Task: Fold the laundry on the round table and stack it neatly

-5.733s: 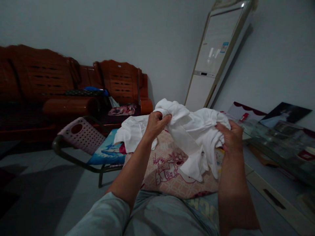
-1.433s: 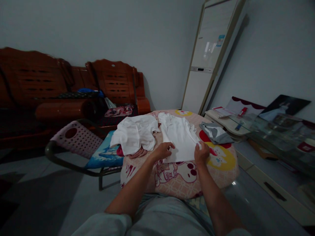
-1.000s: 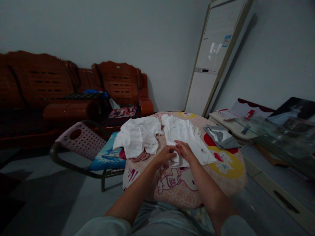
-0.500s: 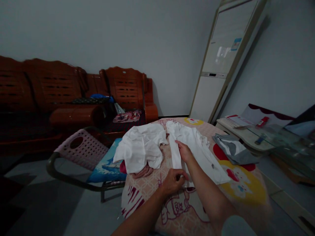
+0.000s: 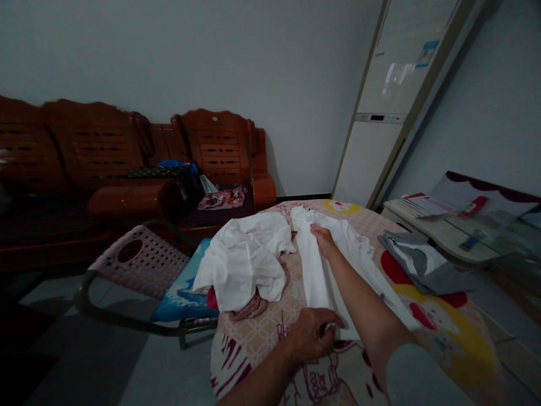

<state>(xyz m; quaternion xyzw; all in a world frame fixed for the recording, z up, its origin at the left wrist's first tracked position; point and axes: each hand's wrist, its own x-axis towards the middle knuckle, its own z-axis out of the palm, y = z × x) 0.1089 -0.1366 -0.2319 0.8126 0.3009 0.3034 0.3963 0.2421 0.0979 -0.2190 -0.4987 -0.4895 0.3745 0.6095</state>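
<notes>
Left hand [image 5: 311,334] loosely curled at near end of shirt [image 5: 313,276], toward table [image 5: 260,330] front edge; right hand [image 5: 323,239] along folded side, probably keeping it straight. Can't tell whether either grips.

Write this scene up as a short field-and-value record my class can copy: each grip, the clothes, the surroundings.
Left hand grip: curled at the near edge of the spread white garment
Right hand grip: farther up the same garment, at a lengthwise fold
Left side: crumpled white clothing, pinkish cloth under it
Right side: folded grey-and-white cloth
Surface: patterned cover
Background: wooden sofa, standing air conditioner
Unclear: how firmly either grip holds
</notes>
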